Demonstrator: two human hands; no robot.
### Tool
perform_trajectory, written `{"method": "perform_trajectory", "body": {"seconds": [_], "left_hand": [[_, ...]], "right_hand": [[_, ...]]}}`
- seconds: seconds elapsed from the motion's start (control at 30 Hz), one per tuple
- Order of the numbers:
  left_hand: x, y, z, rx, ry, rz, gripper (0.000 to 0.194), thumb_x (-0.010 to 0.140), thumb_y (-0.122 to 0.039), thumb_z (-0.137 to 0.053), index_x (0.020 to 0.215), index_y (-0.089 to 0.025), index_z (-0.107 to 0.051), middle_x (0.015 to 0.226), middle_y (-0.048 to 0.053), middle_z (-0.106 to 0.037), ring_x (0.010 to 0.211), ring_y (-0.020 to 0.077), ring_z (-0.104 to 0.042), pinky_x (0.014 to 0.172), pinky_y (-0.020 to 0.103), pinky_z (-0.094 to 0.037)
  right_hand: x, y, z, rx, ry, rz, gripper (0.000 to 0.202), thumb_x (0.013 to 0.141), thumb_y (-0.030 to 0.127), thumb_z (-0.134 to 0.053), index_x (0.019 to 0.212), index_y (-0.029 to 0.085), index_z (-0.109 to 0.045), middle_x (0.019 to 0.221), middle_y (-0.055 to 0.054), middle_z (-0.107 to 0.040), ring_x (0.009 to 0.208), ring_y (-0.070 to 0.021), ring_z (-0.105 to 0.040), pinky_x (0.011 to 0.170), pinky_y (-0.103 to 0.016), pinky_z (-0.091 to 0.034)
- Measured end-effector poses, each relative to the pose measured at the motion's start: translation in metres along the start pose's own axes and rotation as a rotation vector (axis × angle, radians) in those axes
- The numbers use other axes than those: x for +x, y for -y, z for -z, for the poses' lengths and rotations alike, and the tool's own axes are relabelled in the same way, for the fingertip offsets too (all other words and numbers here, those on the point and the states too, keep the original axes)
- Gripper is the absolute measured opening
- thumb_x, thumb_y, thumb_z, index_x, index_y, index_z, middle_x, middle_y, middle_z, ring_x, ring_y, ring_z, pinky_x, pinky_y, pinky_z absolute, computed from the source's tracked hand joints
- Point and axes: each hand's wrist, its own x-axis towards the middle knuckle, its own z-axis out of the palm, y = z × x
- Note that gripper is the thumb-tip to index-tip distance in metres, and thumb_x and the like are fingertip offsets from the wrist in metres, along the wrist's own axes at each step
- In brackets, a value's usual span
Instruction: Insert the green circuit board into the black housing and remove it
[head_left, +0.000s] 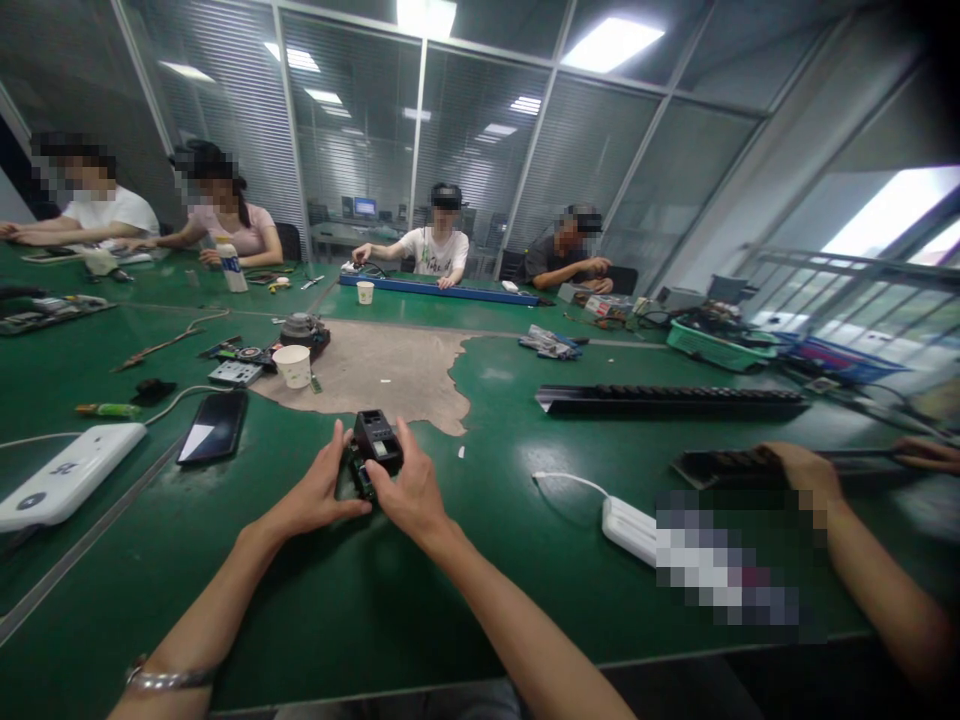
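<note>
A small black device (377,437) with a green circuit board (361,474) along its left side is held above the green table. My right hand (411,482) grips the device from the right, its thumb near the board. On the other side, my left hand (324,487) has its fingertips at the board's left edge, with the thumb stretched out below it. A phone (214,427) lies left of my hands, and a paper cup (292,366) stands beyond them.
A white power strip (71,475) lies at the left. A white device (634,530) with a cable and a long black rail (671,401) lie at the right. A co-worker's hand (806,475) rests on another rail. Several people sit across the table (495,580).
</note>
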Motion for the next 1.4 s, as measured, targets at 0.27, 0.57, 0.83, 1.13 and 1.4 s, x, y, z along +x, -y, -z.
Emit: {"method": "perform_trajectory", "body": {"seconds": [0.27,0.57,0.83,1.13,1.4], "left_hand": [[0.0,0.002,0.012,-0.111,-0.068,0.028,0.107,0.083,-0.028,-0.059,0.154,-0.02,0.02,0.164,0.016,-0.002,0.15,0.0338,-0.003,0.119,0.055,-0.007],[0.004,0.002,0.013,-0.114,-0.168,0.009,0.104,0.084,-0.029,-0.06,0.155,-0.019,0.015,0.164,0.016,-0.005,0.15,0.0329,-0.006,0.12,0.054,-0.009],[0.004,0.001,0.016,-0.107,-0.191,0.01,0.1,0.087,-0.034,-0.06,0.156,-0.02,0.011,0.164,0.014,-0.012,0.149,0.0333,-0.011,0.119,0.054,-0.013],[0.007,-0.002,0.017,-0.113,-0.199,-0.032,0.097,0.086,-0.034,-0.061,0.157,-0.022,0.004,0.163,0.014,-0.013,0.148,0.0362,-0.013,0.117,0.059,-0.017],[0.002,0.0,0.016,-0.075,-0.01,0.045,0.105,0.081,-0.029,-0.059,0.155,-0.018,0.014,0.163,0.017,-0.007,0.149,0.0392,-0.007,0.117,0.061,-0.01]], "right_hand": [[-0.006,0.0,-0.023,-0.114,0.106,0.053,0.081,0.08,0.024,-0.063,0.151,0.01,-0.027,0.139,-0.02,-0.054,0.126,-0.033,-0.054,0.106,-0.048,-0.045],[-0.016,-0.006,-0.021,-0.186,0.103,-0.005,0.081,0.08,0.029,-0.06,0.151,0.007,-0.026,0.133,-0.022,-0.057,0.121,-0.0343,-0.058,0.1,-0.046,-0.049],[-0.005,0.007,-0.018,-0.41,0.169,-0.079,0.087,0.079,0.037,-0.062,0.151,0.008,-0.024,0.11,-0.021,-0.069,0.096,-0.0363,-0.069,0.083,-0.046,-0.054],[-0.011,-0.002,-0.014,-0.367,0.263,-0.086,0.091,0.078,0.04,-0.066,0.151,0.005,-0.023,0.131,-0.023,-0.058,0.119,-0.0358,-0.058,0.099,-0.046,-0.048],[-0.019,-0.018,-0.028,-0.138,0.135,0.013,0.082,0.082,0.028,-0.063,0.151,0.004,-0.025,0.144,-0.023,-0.047,0.132,-0.0329,-0.048,0.109,-0.046,-0.042]]}}
